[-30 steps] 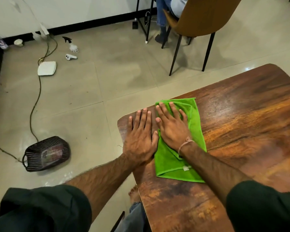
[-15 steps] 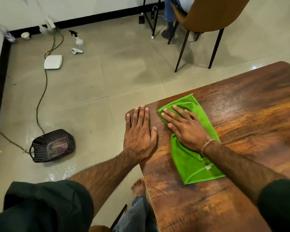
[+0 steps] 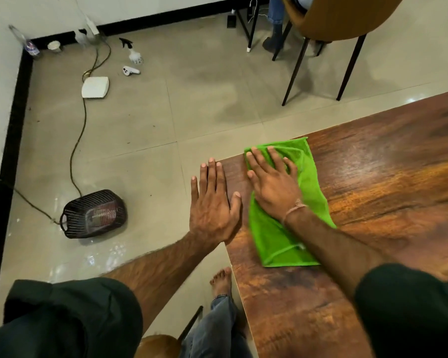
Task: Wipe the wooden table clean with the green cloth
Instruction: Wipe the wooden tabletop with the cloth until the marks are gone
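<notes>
The green cloth (image 3: 308, 182) lies at the bench's (image 3: 388, 192) far-left corner, its top edge reaching the far rim. The right hand (image 3: 272, 188) presses it flat, fingers spread. At its 9 o'clock the left hand (image 3: 212, 205) straddles the left rim, fingers straight and close together. Bare wood stretches toward 3 and 5 o'clock.

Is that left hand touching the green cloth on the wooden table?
Apart. Head view shows a strip of bare wooden table between the left hand and green cloth.
</notes>
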